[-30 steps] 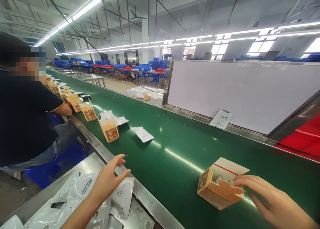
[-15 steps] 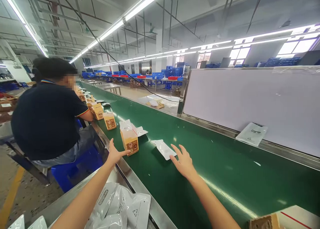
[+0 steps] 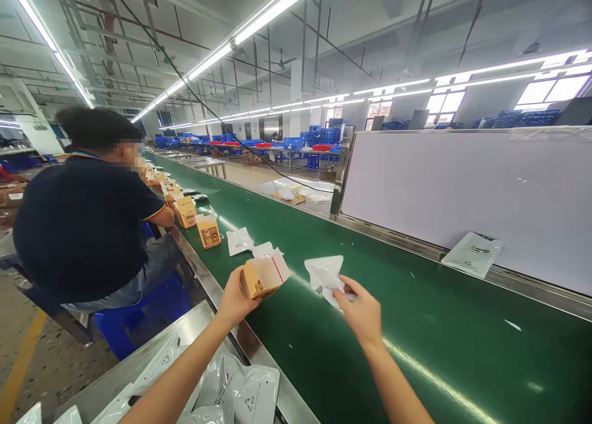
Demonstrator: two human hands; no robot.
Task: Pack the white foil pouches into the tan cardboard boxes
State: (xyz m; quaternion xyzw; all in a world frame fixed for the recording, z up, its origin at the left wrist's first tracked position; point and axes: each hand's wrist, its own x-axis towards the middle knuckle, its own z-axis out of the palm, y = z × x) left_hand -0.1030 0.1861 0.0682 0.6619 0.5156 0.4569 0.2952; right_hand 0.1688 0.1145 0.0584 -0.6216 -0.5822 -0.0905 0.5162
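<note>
My left hand [image 3: 238, 297] is closed around a small brown carton [image 3: 264, 275], tilted above the green belt, its white-lined flap with a red strip pointing right. Between the thumb and fingers of my right hand [image 3: 362, 310] is a white pouch [image 3: 324, 273], held over the belt to the right of the carton. Just beyond the carton, two more white pouches, one a flat pouch [image 3: 239, 241], lie on the belt. Farther up stands another open brown carton [image 3: 208, 230]. A heap of white pouches [image 3: 250, 390] lies in the metal tray below my left forearm.
The green conveyor belt [image 3: 416, 331] runs away to the upper left, with several cartons along its left side. A seated co-worker [image 3: 83, 208] on a blue stool is at the left. A white panel [image 3: 453, 190] borders the far right, with a pouch [image 3: 472, 253] leaning against it.
My left hand has taken hold of the carton and lifted and tilted it. My right hand has grasped the pouch and raised it. A carton at the bottom right has left the view.
</note>
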